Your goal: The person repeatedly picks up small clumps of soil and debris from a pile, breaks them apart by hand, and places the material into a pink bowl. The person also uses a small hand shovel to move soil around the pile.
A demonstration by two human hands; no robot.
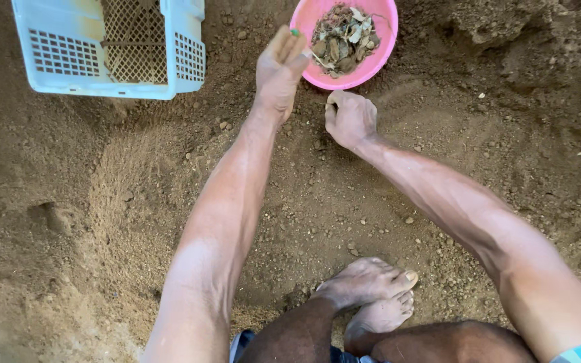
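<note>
Soil [344, 202] lay brown and loose under both hands, with little stones in it. The right hand [350, 119] sat low on the dirt just below the pink bowl [383, 27], its fingers curled in tight; I could not tell if it held anything. The left hand [278, 70] was lifted beside the bowl's rim, fingers straight and pressed together, holding nothing. The bowl was full of dry leaves and bits [341, 37]. Off to the left stood a pale blue plastic crate [68, 54] with holes in its sides. Nearer the person, two bare feet [371, 296] rested on the dirt.
</note>
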